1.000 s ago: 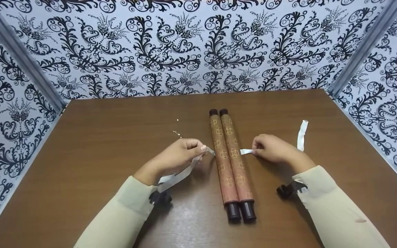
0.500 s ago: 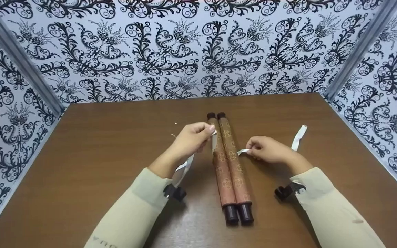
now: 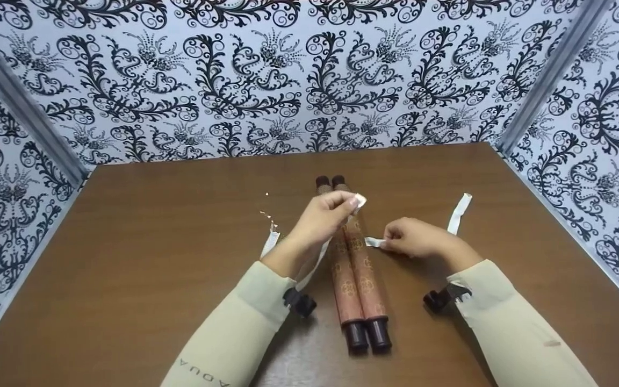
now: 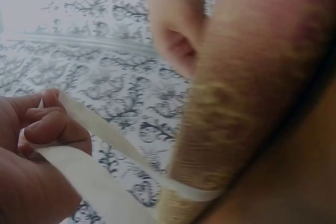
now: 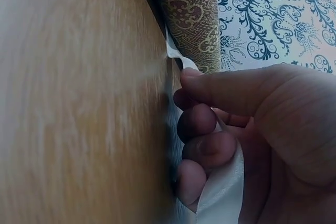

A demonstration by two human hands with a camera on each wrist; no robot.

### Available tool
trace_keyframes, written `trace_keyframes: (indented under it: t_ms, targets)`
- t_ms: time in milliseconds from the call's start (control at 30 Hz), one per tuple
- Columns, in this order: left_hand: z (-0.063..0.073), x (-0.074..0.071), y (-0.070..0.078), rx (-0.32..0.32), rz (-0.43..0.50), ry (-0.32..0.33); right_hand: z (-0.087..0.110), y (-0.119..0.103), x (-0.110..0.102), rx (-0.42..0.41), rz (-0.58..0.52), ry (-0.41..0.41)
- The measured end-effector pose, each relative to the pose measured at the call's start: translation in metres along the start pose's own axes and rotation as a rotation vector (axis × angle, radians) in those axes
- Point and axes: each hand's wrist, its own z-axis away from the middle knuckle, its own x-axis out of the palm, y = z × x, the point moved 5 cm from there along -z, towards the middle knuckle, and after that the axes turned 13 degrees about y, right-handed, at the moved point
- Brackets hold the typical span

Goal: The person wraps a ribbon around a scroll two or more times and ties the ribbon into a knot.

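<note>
A scroll, rolled from both sides into two patterned red-gold rolls with dark end knobs, lies lengthwise on the table. My left hand is raised over its far half, pinching a white ribbon between thumb and fingers. In the left wrist view the ribbon runs from those fingers to a loop round the roll. To the right of the scroll, my right hand pinches the ribbon's other side low by the table. The right wrist view shows that ribbon trailing through its curled fingers.
One loose ribbon end lies beyond the right hand, another tail left of the left wrist. Small pale bits are scattered on the brown table. Patterned panels enclose the back and sides.
My left hand has risen and moved right, from beside the scroll to above it, drawing the ribbon across the top. My right hand stays low, pinching its ribbon.
</note>
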Motion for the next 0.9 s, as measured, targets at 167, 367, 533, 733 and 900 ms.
trace_keyframes:
  t_ms: [167,367,533,733,900]
  targets:
    - [0.001,-0.001,-0.011,0.052,-0.089,0.022,-0.001,-0.006,0.0,-0.05,0.001,-0.003]
    - [0.004,-0.003,-0.019,0.015,-0.053,0.045,-0.001,-0.008,-0.002,-0.102,0.027,0.01]
    - [0.006,-0.001,-0.017,0.033,-0.036,0.075,0.0,-0.011,-0.003,-0.129,0.011,0.01]
    - [0.008,-0.002,-0.008,0.046,-0.022,0.094,0.001,-0.015,-0.004,-0.131,-0.011,0.006]
    - [0.008,-0.007,0.002,0.048,0.023,0.115,0.001,-0.018,-0.005,-0.132,-0.042,-0.004]
